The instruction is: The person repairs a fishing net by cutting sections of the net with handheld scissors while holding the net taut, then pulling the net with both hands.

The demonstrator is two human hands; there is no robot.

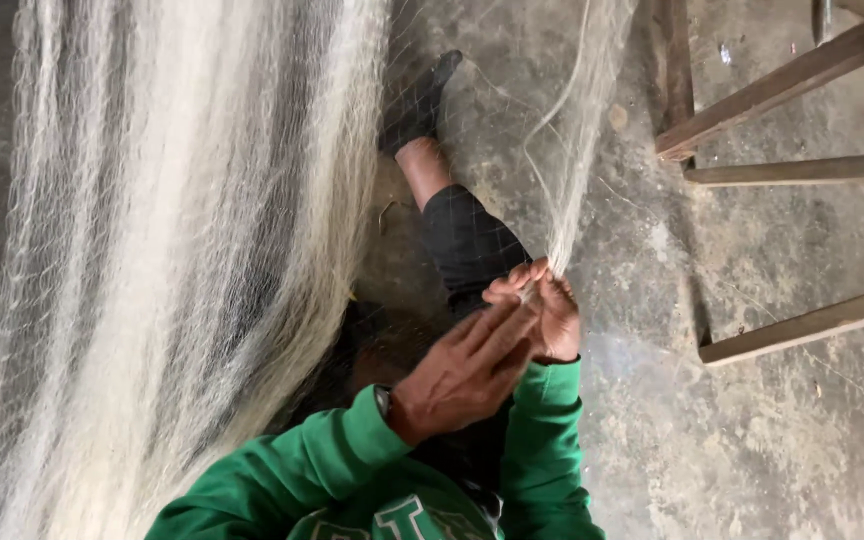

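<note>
The person looks down on both hands, raised in front of a green sweatshirt [352,470]. The right hand [544,308] has its grip closed on a gathered strand of pale fishing net [574,150], pinching it between the fingertips where the mesh narrows to a point. From that pinch the net rises and fans out toward the top of the view. The left hand [467,370] lies just beside the right, touching it, with the fingers stretched out flat along the right hand's knuckles; its grip is not closed on the net, and whether a fingertip touches the strand cannot be told. A dark watch [384,400] sits on the left wrist.

To the left hangs a much broader sheet of the same whitish net [172,250], falling in long folds down to the concrete floor [752,450]. Between the two parts of the net the person's leg shows, in dark trousers, with a dark sock [417,105] on the foot. At the right stands a wooden frame [802,175] of bare beams, well apart from the hands.
</note>
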